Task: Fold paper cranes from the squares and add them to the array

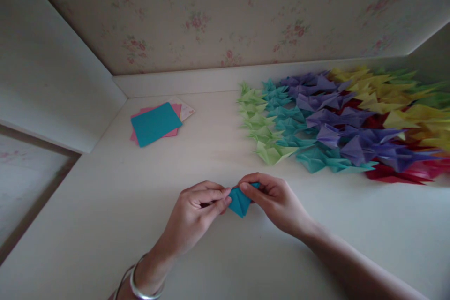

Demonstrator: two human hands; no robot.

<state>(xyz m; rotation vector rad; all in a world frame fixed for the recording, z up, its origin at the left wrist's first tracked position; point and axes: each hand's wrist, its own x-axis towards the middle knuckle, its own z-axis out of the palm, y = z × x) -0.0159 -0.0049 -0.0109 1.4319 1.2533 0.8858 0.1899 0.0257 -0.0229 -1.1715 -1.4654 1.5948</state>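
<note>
A small piece of folded blue origami paper [240, 202] is held between both hands over the white table, one point of it facing down toward me. My left hand [197, 215] pinches its left corner between thumb and fingers. On the other side, my right hand [272, 199] grips the upper right part, with the thumb lying on top of the fold. The fingers behind the paper are partly hidden. Silver bangles [135, 283] circle my left wrist.
Rows of folded paper cranes in light green [272, 150], teal [314, 157], purple [358, 143], yellow [408, 117] and red [397, 173] fill the table's right back. At the back left lie flat blue sheets [156, 124] over pink ones [172, 132]. A flowered wall [211, 18] rises behind.
</note>
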